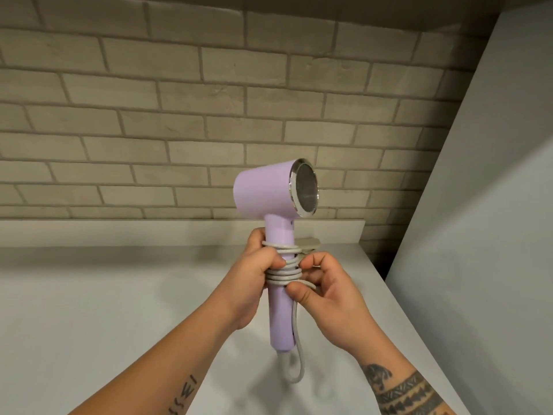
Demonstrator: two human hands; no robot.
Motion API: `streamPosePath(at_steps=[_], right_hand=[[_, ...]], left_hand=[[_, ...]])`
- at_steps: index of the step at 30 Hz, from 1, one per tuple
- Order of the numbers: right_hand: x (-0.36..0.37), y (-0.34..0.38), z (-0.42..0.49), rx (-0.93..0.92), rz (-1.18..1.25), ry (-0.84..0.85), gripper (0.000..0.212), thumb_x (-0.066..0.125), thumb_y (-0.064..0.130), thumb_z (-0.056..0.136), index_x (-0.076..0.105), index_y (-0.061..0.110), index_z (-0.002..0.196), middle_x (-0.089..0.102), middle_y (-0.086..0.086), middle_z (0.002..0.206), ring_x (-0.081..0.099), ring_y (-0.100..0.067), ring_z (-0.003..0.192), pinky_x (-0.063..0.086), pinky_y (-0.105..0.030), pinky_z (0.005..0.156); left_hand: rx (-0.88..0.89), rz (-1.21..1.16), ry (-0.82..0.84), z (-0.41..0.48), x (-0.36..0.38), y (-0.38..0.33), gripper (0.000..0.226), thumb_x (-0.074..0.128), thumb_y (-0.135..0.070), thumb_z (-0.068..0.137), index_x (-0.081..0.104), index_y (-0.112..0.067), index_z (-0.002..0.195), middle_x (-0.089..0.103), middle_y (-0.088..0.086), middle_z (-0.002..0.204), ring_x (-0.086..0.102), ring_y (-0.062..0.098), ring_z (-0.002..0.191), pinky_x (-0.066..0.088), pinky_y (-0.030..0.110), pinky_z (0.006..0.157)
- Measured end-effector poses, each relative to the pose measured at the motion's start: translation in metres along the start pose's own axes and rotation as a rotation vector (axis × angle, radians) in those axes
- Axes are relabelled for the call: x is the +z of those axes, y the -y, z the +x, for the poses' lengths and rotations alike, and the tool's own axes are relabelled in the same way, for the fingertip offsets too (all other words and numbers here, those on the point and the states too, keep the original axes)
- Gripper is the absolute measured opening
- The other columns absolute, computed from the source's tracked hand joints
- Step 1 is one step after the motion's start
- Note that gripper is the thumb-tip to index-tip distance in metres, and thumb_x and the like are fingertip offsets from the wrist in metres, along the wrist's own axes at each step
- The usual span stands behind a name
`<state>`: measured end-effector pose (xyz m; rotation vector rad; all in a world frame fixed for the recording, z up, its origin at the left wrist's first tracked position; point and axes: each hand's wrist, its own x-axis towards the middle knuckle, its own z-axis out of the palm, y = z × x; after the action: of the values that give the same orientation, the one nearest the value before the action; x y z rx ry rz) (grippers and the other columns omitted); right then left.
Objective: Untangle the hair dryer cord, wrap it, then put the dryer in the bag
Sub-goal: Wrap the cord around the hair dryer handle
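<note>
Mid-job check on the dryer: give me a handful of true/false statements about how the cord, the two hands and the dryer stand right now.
1. The hair dryer is held upright, barrel at the top. True.
2. The cord is coiled around the barrel. False: the coils sit around the handle, below the barrel.
3. The left hand grips the handle at the coils. True.
4. The right hand rests flat on the counter. False: it is raised, pinching the cord beside the coils.
5. All the cord is wound up. False: a loose loop hangs below the handle's bottom end.
6. The mesh end of the barrel faces right. True.
</note>
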<state>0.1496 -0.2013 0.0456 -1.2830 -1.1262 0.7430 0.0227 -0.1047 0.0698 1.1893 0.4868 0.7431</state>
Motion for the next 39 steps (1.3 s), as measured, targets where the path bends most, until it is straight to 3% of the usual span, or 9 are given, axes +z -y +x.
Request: streamPosePath(at_steps=[3, 7, 9, 12, 20, 24, 28, 34, 39], right_hand=[[-0.009, 0.004, -0.002, -0.09, -0.312, -0.025, 0.029, 0.076, 0.028, 0.082, 0.055, 0.038, 0.099, 0.071, 0.005, 0.101, 0.066, -0.031, 0.088, 0.055, -0.052, 0.084], [-0.004, 0.011, -0.003, -0.227, -0.546, -0.071, 0.032, 0.072, 0.046, 0.079, 0.054, 0.037, 0.104, 0.067, 0.026, 0.097, 0.065, 0.001, 0.091, 0.052, -0.023, 0.077], [-0.002, 0.012, -0.002, -0.192, -0.479, -0.081, 0.036, 0.082, 0.043, 0.073, 0.055, 0.034, 0.096, 0.066, 0.026, 0.083, 0.06, 0.003, 0.07, 0.045, -0.017, 0.064], [-0.004, 0.01, 0.002, -0.081, -0.271, -0.034, 0.039, 0.086, 0.042, 0.061, 0.056, 0.034, 0.085, 0.07, 0.008, 0.08, 0.051, -0.01, 0.06, 0.048, -0.035, 0.06], [-0.003, -0.002, 0.007, 0.044, 0.062, 0.147, 0.036, 0.081, 0.019, 0.068, 0.051, 0.008, 0.086, 0.06, -0.001, 0.061, 0.05, -0.011, 0.054, 0.042, -0.022, 0.05], [-0.004, 0.001, 0.006, 0.094, 0.124, 0.253, 0.088, 0.093, 0.051, 0.057, 0.044, -0.003, 0.105, 0.065, -0.008, 0.069, 0.057, -0.018, 0.059, 0.045, -0.025, 0.049], [-0.005, 0.014, 0.0, 0.142, 0.064, 0.354, 0.038, 0.076, 0.037, 0.081, 0.057, 0.017, 0.108, 0.055, 0.013, 0.057, 0.041, -0.002, 0.043, 0.033, -0.015, 0.041], [-0.004, 0.008, -0.001, 0.078, -0.039, 0.215, 0.04, 0.077, 0.032, 0.08, 0.066, 0.019, 0.117, 0.075, -0.004, 0.109, 0.07, -0.016, 0.103, 0.055, -0.046, 0.097], [-0.013, 0.009, 0.004, 0.047, -0.331, 0.057, 0.047, 0.079, 0.055, 0.07, 0.064, 0.032, 0.107, 0.077, 0.009, 0.099, 0.073, -0.011, 0.092, 0.057, -0.048, 0.088]], left_hand=[[0.047, 0.06, -0.078, -0.009, 0.018, 0.0, 0.044, 0.071, -0.029, 0.074, 0.059, -0.017, 0.115, 0.073, 0.007, 0.099, 0.071, 0.022, 0.092, 0.055, 0.041, 0.083], [0.106, 0.0, -0.291, -0.005, 0.033, 0.007, 0.035, 0.087, -0.019, 0.079, 0.06, -0.012, 0.101, 0.072, 0.008, 0.08, 0.073, 0.025, 0.072, 0.057, 0.035, 0.067], [0.069, -0.088, -0.301, -0.001, 0.033, 0.004, 0.021, 0.077, -0.004, 0.083, 0.058, -0.011, 0.081, 0.062, 0.005, 0.063, 0.063, 0.02, 0.054, 0.052, 0.029, 0.053], [-0.059, -0.287, -0.184, 0.003, 0.028, -0.004, 0.019, 0.065, -0.001, 0.068, 0.052, -0.014, 0.065, 0.05, 0.006, 0.063, 0.051, 0.018, 0.051, 0.045, 0.027, 0.051], [-0.204, -0.432, 0.137, 0.001, 0.012, -0.003, 0.038, 0.074, -0.017, 0.044, 0.059, -0.014, 0.079, 0.056, 0.01, 0.072, 0.052, 0.026, 0.058, 0.051, 0.036, 0.06], [-0.21, -0.463, 0.294, 0.003, 0.005, 0.007, 0.046, 0.079, -0.025, 0.041, 0.061, -0.015, 0.082, 0.059, 0.01, 0.077, 0.062, 0.034, 0.081, 0.049, 0.049, 0.072], [-0.12, -0.566, 0.363, 0.008, 0.004, 0.017, 0.044, 0.081, -0.026, 0.044, 0.064, -0.01, 0.082, 0.07, 0.019, 0.1, 0.053, 0.037, 0.125, 0.039, 0.057, 0.105], [-0.067, -0.311, 0.176, 0.011, 0.001, 0.017, 0.061, 0.077, -0.032, 0.055, 0.069, -0.011, 0.111, 0.067, 0.012, 0.111, 0.063, 0.027, 0.098, 0.047, 0.043, 0.091], [-0.032, 0.022, -0.01, 0.008, 0.004, 0.008, 0.052, 0.078, -0.042, 0.07, 0.065, -0.015, 0.113, 0.072, 0.009, 0.1, 0.068, 0.027, 0.095, 0.05, 0.053, 0.097]])
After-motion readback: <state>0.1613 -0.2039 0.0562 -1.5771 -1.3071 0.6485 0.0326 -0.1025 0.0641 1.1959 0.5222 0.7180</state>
